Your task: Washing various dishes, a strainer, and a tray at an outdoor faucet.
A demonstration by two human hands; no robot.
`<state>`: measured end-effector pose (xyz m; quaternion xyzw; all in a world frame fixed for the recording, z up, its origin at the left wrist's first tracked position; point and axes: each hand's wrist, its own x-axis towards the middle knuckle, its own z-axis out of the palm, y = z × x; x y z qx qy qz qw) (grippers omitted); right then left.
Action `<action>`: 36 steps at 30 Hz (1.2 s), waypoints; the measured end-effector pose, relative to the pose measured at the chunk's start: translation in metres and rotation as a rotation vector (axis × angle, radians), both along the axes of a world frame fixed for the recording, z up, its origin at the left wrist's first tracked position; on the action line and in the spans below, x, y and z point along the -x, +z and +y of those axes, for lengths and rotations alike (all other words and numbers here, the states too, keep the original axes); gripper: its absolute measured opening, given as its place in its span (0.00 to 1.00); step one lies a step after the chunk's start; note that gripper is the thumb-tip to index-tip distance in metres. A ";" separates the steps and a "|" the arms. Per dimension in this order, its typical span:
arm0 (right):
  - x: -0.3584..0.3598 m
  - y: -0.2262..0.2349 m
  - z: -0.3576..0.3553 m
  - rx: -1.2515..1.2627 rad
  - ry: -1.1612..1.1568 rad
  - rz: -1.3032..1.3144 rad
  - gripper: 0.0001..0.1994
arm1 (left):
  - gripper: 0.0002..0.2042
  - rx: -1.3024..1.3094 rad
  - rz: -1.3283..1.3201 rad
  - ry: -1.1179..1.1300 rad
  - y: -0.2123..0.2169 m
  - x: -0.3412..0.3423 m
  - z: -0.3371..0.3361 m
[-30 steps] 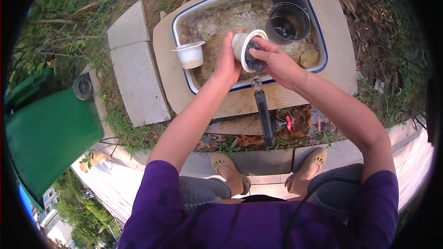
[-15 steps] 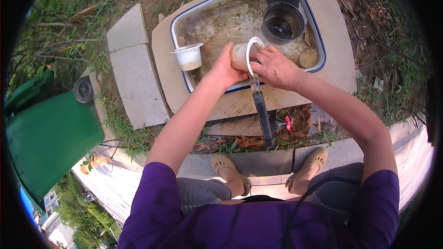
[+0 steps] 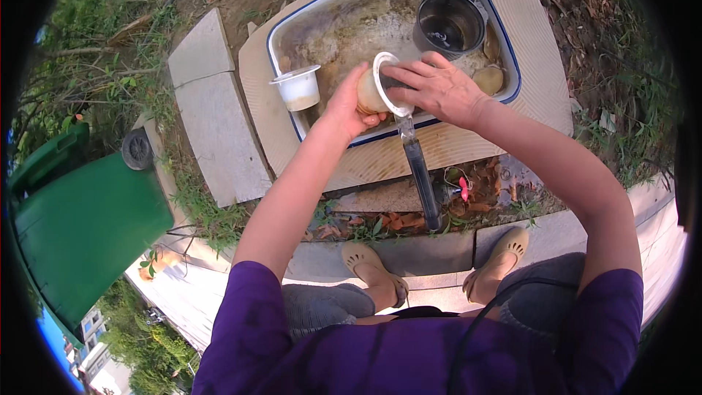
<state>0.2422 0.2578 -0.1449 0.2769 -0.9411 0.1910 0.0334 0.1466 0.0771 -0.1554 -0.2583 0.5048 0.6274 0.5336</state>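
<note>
My left hand (image 3: 344,106) holds a stained white plastic cup (image 3: 371,91), tilted so its wide rim faces right. The fingers of my right hand (image 3: 442,91) stretch apart into the cup's mouth. A dark grey patch shows under them, and I cannot tell what it is. Both hands are over the near side of a white enamel basin (image 3: 344,33) with a blue edge and murky water in it. Water comes from the end of a dark pipe (image 3: 420,179) just below the cup. Another white plastic cup (image 3: 298,91) stands at the basin's left side.
Two dark mesh-sided pots (image 3: 449,25) sit at the basin's right end, near a round tan piece (image 3: 488,80). Beneath the basin is a pale board (image 3: 537,95). A red tap handle (image 3: 463,189) is beside the pipe. Paving slabs (image 3: 219,132) and a green wheeled bin (image 3: 88,219) lie left.
The cup has turned a little in my left hand and its mouth faces me more. My right hand's fingers have straightened and come partly out of it.
</note>
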 end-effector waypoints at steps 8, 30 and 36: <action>0.005 -0.002 -0.025 0.849 -0.314 -0.961 0.16 | 0.19 -0.009 0.104 -0.046 -0.003 -0.013 0.007; -0.007 0.005 -0.016 0.289 -0.098 -0.205 0.14 | 0.23 -0.118 -0.077 -0.080 0.003 -0.014 0.007; 0.010 -0.004 -0.030 1.263 -0.556 -1.044 0.16 | 0.23 -0.145 0.486 0.070 0.004 -0.028 0.009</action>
